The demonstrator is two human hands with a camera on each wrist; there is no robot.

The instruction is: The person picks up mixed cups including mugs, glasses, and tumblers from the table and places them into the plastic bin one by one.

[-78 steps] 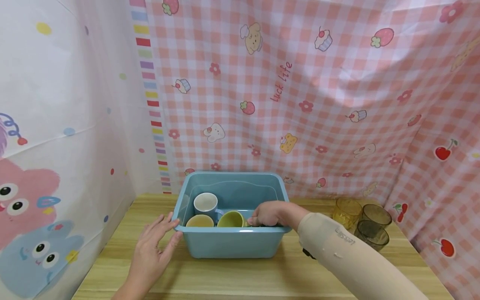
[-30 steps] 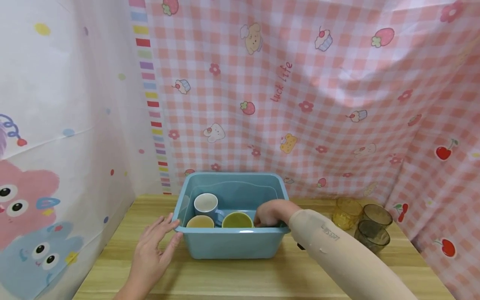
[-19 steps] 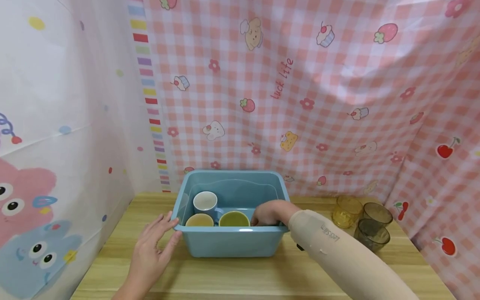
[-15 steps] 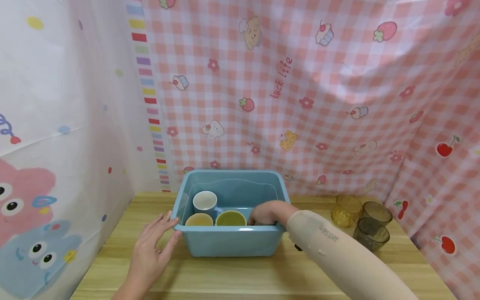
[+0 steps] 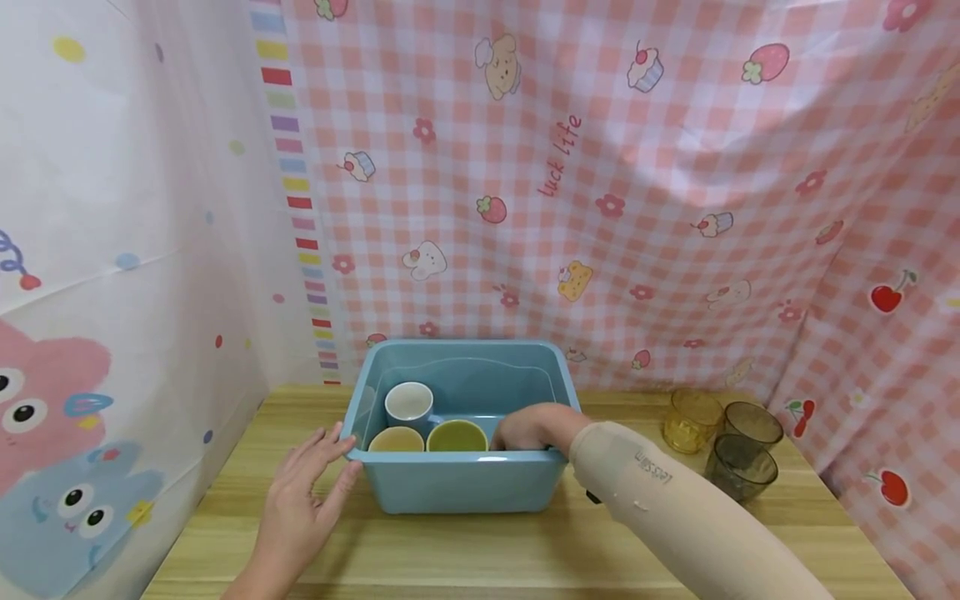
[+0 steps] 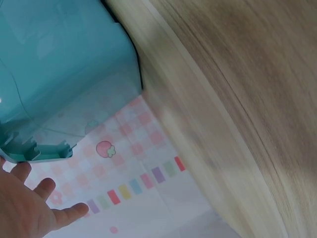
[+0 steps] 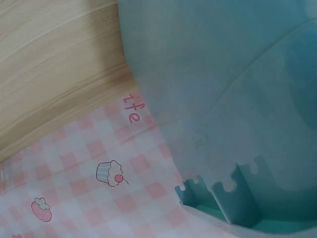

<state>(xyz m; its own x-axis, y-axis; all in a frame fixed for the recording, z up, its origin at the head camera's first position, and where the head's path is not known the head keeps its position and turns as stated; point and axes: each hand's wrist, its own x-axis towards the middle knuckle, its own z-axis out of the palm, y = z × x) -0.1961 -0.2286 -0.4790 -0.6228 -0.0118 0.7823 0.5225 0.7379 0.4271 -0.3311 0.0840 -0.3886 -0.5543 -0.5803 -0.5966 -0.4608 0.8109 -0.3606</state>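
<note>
A light blue plastic tub (image 5: 465, 483) stands on the wooden table. My left hand (image 5: 303, 492) touches its left front corner with fingers spread and fairly straight; the left wrist view shows the left hand (image 6: 27, 203) at the ribbed underside of the tub's rim. My right hand (image 5: 528, 427) reaches down inside the tub's right half, fingers bent at the right side of an upright green mug (image 5: 457, 435), holding it by that side. The front wall hides the fingertips and the mug's lower part. Left of it stand a yellow cup (image 5: 396, 440) and, behind, a white-and-blue mug (image 5: 408, 404).
At the table's right are an amber glass (image 5: 692, 421) and two smoky dark glasses, one behind (image 5: 753, 425) and one in front (image 5: 741, 471). Pink checked cloth (image 5: 525, 208) hangs behind the table (image 5: 450, 558), white printed cloth (image 5: 150, 250) at the left.
The green mug, tilted with my right hand at its handle at first, now stands upright. Over the last second, hand and mug have shifted left together towards the yellow cup. My left hand stays put.
</note>
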